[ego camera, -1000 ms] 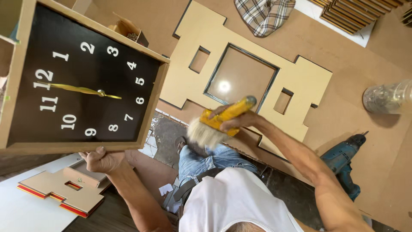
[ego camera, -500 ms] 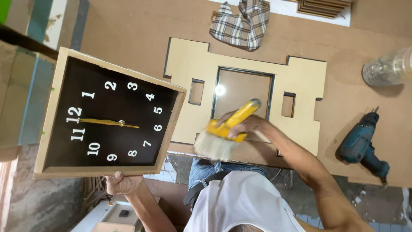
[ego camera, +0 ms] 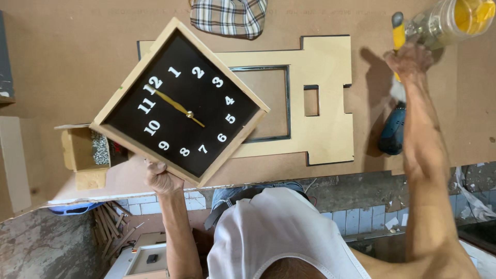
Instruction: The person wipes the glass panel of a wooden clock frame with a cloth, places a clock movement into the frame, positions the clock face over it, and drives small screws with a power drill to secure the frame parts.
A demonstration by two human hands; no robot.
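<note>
My left hand (ego camera: pixel 161 178) grips the lower edge of a square wall clock (ego camera: pixel 181 106). The clock has a light wooden frame, a black face, white numerals and gold hands. It is tilted like a diamond above the bench and covers the left part of a pale cut-out board (ego camera: pixel 325 103). My right hand (ego camera: pixel 411 59) is stretched out to the far right and holds a yellow-handled brush (ego camera: pixel 398 33), its pale bristles pointing down toward a blue cordless drill (ego camera: pixel 392 132).
A brown board workbench (ego camera: pixel 67 62) carries a plaid cloth (ego camera: pixel 227 18) at the top, a clear plastic jar (ego camera: pixel 444 23) with yellow contents at top right, and a small open box of screws (ego camera: pixel 85 150) at the left edge. Tiles and wood scraps lie below the bench.
My right hand has carried the brush from the middle of the cut-out board out to the far right by the jar. The clock has turned to a diamond angle and shifted right over the board.
</note>
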